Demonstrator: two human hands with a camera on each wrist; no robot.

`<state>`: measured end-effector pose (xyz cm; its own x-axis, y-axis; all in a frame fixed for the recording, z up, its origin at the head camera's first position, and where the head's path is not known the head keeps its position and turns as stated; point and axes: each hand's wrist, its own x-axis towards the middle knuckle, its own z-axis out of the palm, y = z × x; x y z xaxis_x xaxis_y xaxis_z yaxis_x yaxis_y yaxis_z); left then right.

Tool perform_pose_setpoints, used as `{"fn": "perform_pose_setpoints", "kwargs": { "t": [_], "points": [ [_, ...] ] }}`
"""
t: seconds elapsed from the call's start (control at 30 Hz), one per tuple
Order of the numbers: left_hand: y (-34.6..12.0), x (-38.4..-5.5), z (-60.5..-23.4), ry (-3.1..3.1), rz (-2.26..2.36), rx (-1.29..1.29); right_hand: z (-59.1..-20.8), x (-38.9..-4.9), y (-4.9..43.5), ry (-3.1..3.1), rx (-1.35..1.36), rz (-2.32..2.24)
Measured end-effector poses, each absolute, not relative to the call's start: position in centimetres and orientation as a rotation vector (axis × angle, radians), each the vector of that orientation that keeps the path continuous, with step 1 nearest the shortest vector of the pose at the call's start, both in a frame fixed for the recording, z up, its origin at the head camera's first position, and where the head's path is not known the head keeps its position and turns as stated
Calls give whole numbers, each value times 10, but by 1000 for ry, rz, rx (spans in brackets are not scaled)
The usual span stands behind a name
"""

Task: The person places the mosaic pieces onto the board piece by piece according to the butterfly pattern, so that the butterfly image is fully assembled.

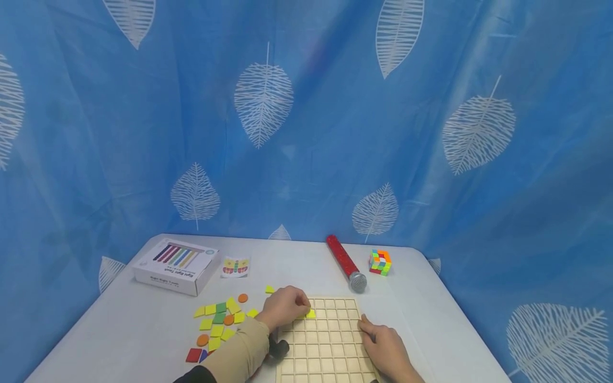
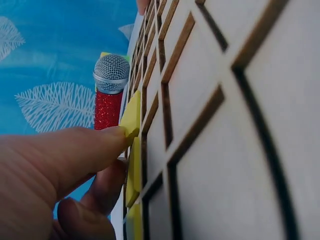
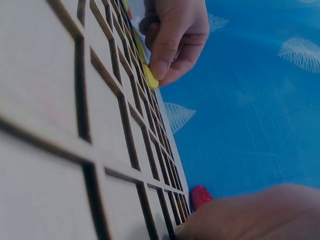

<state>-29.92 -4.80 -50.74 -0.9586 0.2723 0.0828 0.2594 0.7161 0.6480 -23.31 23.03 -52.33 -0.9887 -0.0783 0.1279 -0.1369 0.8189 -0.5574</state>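
Observation:
My left hand [image 1: 286, 307] is over the top left part of a wooden grid board [image 1: 330, 336]. Between thumb and finger it pinches a yellow tile [image 2: 131, 117], whose edge meets the board's surface. Another yellow tile [image 2: 133, 172] lies on the board just beside it, partly behind the fingers. At the board's right edge rests my right hand [image 1: 388, 348], its fingers extended along the rim; the right wrist view shows only part of this hand [image 3: 250, 212].
Left of the board lie loose yellow, green and red tiles [image 1: 193, 355] and orange discs [image 1: 203, 340]. Behind are a white box [image 1: 174, 266], a pattern card [image 1: 235, 267], a red microphone [image 1: 342, 255] and a puzzle cube [image 1: 380, 262]. A dark object [image 1: 279, 349] sits by the left forearm.

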Motion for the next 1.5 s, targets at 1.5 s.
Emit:
{"fn": "perform_pose_setpoints", "kwargs": {
  "t": [1.5],
  "points": [
    [-174,-292,-501,2999,868,-327,-522,-235,227,-2926,166,858]
  ]
}}
